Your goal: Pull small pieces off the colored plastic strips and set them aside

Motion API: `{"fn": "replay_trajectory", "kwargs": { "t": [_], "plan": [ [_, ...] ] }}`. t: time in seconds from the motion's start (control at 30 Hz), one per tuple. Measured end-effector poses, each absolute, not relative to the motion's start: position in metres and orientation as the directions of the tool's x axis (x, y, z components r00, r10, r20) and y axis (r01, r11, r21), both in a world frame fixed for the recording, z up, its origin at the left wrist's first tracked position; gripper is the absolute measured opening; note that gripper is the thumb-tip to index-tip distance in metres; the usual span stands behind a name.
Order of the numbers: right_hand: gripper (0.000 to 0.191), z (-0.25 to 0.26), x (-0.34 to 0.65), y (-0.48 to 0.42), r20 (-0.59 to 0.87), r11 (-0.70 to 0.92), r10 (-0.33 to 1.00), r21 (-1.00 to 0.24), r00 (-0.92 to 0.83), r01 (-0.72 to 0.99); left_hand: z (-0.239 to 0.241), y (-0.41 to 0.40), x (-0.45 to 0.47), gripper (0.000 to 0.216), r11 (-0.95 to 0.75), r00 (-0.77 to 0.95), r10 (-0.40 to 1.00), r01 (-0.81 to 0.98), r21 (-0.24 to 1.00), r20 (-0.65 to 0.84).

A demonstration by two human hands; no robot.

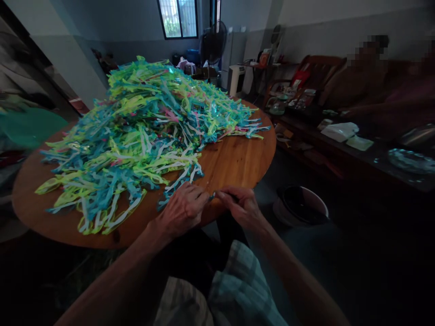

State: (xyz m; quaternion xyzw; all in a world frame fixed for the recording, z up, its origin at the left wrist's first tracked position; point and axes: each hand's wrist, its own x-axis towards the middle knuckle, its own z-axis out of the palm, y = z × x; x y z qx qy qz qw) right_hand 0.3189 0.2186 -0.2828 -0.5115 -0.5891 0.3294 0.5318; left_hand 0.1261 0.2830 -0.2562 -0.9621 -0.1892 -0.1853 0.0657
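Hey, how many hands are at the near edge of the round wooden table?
2: the left hand, nearer the pile of strips, and the right hand, nearer the bucket.

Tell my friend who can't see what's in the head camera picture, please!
A person's left hand and right hand pinch a small bluish bit at the edge of a round wooden table. A big tangled heap of yellow-green, blue and white strips covers much of it. Behind stands a dark fan.
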Motion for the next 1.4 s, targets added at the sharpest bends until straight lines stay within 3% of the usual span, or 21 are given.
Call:
{"fn": "replay_trajectory", "kwargs": {
  "t": [0.2, 0.4, 0.67, 0.83, 1.17, 1.4],
  "plan": [
    [0.023, -0.266, 0.306, 0.201, 0.346, 0.353, 0.935, -0.879, -0.081, 0.322, -0.241, 0.252, 0.099, 0.019, -0.923, 0.862, 0.346, 0.384, -0.032, 0.370],
    [0.022, -0.270, 0.260, 0.189, 0.331, 0.410, 0.901, -0.859, -0.279, 0.305, -0.249, 0.212, 0.049, 0.018, -0.838, 0.777, 0.508, 0.545, 0.007, 0.372],
    [0.035, -0.270, 0.195, 0.215, 0.273, 0.392, 0.806, -0.911, -0.525, 0.128, -0.258, 0.196, -0.012, 0.024, -0.731, 0.621, 0.602, 0.681, 0.035, 0.501],
    [0.031, -0.271, 0.194, 0.224, 0.231, 0.297, 0.847, -0.953, -0.479, 0.065, -0.245, 0.198, -0.008, 0.020, -0.727, 0.625, 0.627, 0.684, 0.060, 0.465],
    [0.030, -0.273, 0.216, 0.228, 0.346, 0.436, 0.852, -0.884, -0.393, 0.167, -0.250, 0.217, 0.013, 0.020, -0.758, 0.659, 0.605, 0.649, 0.069, 0.447],
    [0.032, -0.287, 0.208, 0.222, 0.344, 0.468, 0.815, -0.865, -0.467, 0.180, -0.250, 0.213, 0.007, 0.024, -0.755, 0.625, 0.614, 0.643, 0.128, 0.482]
  ]
}}
